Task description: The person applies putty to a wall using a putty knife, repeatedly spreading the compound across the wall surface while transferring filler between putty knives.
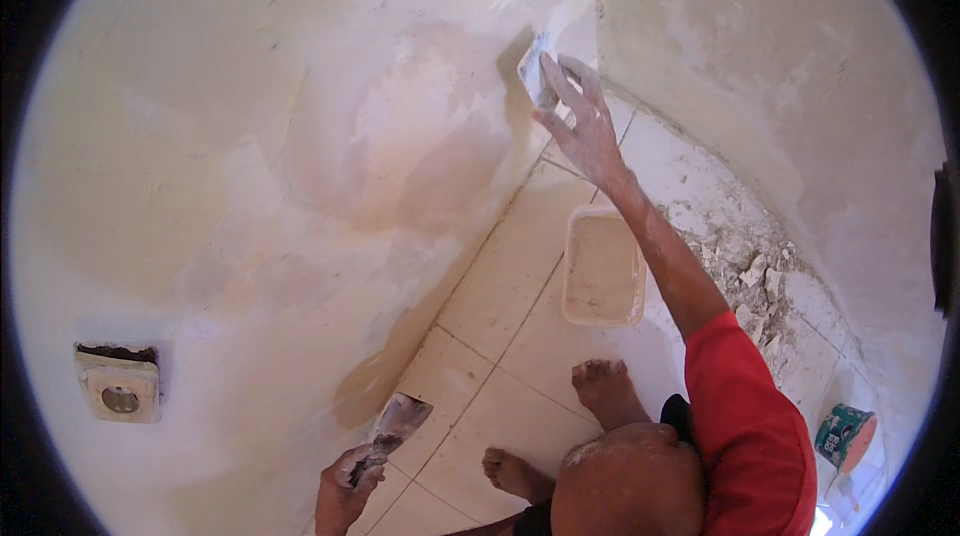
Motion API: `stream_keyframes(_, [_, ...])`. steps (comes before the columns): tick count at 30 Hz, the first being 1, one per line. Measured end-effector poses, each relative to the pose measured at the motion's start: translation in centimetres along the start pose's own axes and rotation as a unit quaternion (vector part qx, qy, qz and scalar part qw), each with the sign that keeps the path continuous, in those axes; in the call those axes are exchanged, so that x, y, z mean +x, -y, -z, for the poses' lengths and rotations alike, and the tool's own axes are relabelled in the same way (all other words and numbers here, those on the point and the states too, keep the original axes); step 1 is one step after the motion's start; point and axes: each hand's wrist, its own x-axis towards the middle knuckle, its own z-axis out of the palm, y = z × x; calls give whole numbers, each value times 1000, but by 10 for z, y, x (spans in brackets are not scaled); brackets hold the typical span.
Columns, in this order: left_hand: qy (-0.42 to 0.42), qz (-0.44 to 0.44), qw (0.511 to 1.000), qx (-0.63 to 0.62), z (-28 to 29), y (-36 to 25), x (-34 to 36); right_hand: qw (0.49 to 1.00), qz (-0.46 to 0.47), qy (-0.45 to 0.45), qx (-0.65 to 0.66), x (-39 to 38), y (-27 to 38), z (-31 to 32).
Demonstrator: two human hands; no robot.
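My right hand reaches far forward, its fingers and thumb closed round a flat, plaster-smeared spreader. The spreader is at the patched wall, close to the corner; whether its edge touches the surface is hard to tell. Low in the view, my left hand grips a putty knife by its handle, the smeared blade pointing up and away over the floor by the wall's foot. Below my right forearm, a rectangular plastic tub with a pale beige mix inside stands on the floor tiles.
Broken plaster rubble lies along the right wall. A green tub with an orange-pink end lies farther back on the right. A power socket hangs loose from its hole on the left. My bare feet are near the tub of mix.
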Motion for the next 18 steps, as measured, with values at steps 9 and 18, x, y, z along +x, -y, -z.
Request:
stream_keyframes(9, [-7, 28, 999, -32, 0, -2, 1, 995, -22, 8, -94, -10, -40, -40])
stream_keyframes(18, [-3, 23, 999, -27, 2, 12, 2, 931, -287, 46, 219, 42, -2, 14])
